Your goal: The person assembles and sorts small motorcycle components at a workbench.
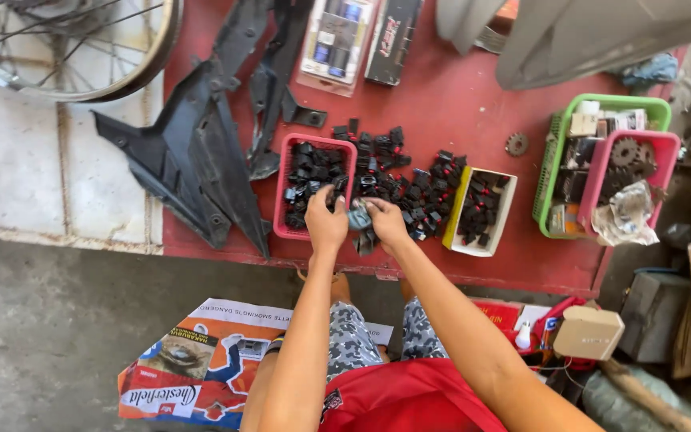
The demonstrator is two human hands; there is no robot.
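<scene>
Left hand (325, 222) and right hand (385, 222) both clamped on small grey-black part (359, 218); pink tray (283, 188) just beyond, loose black parts (409, 192) beside.

Over a red table (457, 96), the left hand (326, 222) and right hand (385, 221) together pinch a small grey-blue part (359, 217). A pink tray (283, 192) of black parts lies at ten o'clock of the hands, a loose black pile (397, 172) at twelve, and a white box (505, 216) at three.
</scene>
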